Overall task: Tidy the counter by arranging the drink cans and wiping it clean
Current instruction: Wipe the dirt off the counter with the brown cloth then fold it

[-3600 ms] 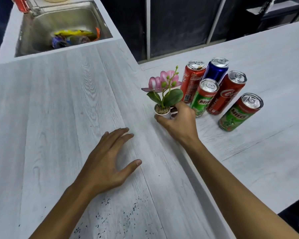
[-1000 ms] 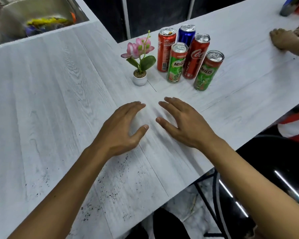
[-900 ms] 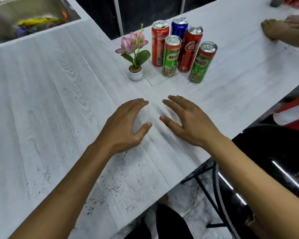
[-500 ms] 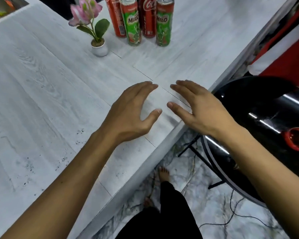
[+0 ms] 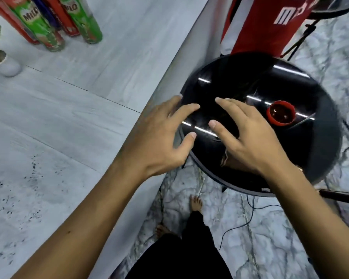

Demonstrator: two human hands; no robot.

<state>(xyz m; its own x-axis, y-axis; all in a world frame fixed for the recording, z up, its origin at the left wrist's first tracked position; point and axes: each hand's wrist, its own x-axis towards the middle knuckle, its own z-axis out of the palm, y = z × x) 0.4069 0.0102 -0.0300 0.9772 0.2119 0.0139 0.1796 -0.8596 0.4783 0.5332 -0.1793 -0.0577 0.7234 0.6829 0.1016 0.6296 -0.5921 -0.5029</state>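
Well left of the fingers [image 5: 185,111], cans [image 5: 39,30]

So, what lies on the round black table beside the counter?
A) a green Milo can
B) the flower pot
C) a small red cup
C: the small red cup sits on the black table; the cans and the flower pot stand on the counter.

The counter [image 5: 69,121] before me wears a pale, matt wood-grain finish, flecked with dark specks near its edge. The Milo cans [image 5: 36,25] show glossy printed metal. Below me, a round black tabletop [image 5: 240,77] gleams mirror-smooth, carrying a shiny red plastic cap [image 5: 281,115]; the floor [image 5: 280,238] looks like polished veined marble.
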